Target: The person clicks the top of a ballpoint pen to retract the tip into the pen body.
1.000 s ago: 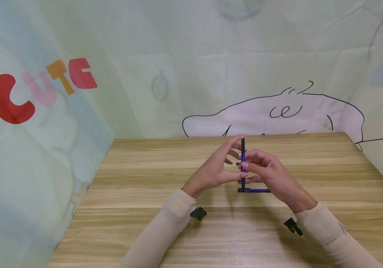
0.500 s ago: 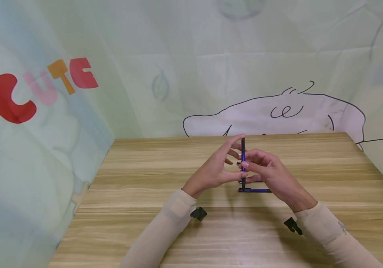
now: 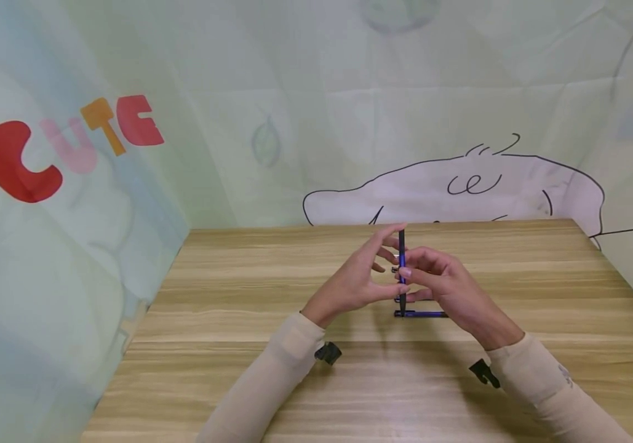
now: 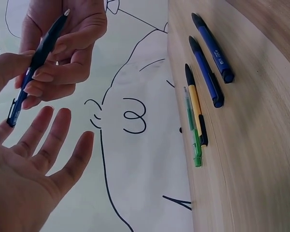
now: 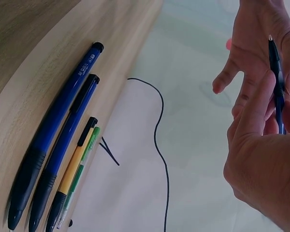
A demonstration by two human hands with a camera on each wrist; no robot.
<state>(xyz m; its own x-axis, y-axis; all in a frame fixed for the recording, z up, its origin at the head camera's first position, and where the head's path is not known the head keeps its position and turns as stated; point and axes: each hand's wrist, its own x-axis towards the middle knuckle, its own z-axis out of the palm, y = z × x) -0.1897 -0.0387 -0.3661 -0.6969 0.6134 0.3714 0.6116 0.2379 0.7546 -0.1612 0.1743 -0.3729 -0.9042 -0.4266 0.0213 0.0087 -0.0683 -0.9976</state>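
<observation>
A blue ballpoint pen with a black grip (image 4: 42, 49) is held up between both hands, its metal tip showing and pointing toward the wearer. My right hand (image 3: 454, 286) pinches its barrel between thumb and fingers. My left hand (image 3: 356, 278) has its index fingertip at the clip end and its thumb against the grip; the other fingers spread out. On the table beyond lie two more blue pens, the nearer blue pen (image 3: 425, 314) and a second blue pen (image 5: 72, 125). Beside them are a yellow-and-black pen (image 5: 76, 166) and a thin green clear-barrelled pen (image 5: 82, 166).
The wood-grain table (image 3: 238, 277) ends at a printed cloth backdrop (image 3: 272, 92) behind and to the left. The lying pens form a row right under the hands, partly hidden by them in the head view. Black clips (image 3: 328, 353) sit at both sleeve cuffs.
Both hands keep their hold on the pen in nearly the same place. The view shifts very slightly; the lying pens stay put.
</observation>
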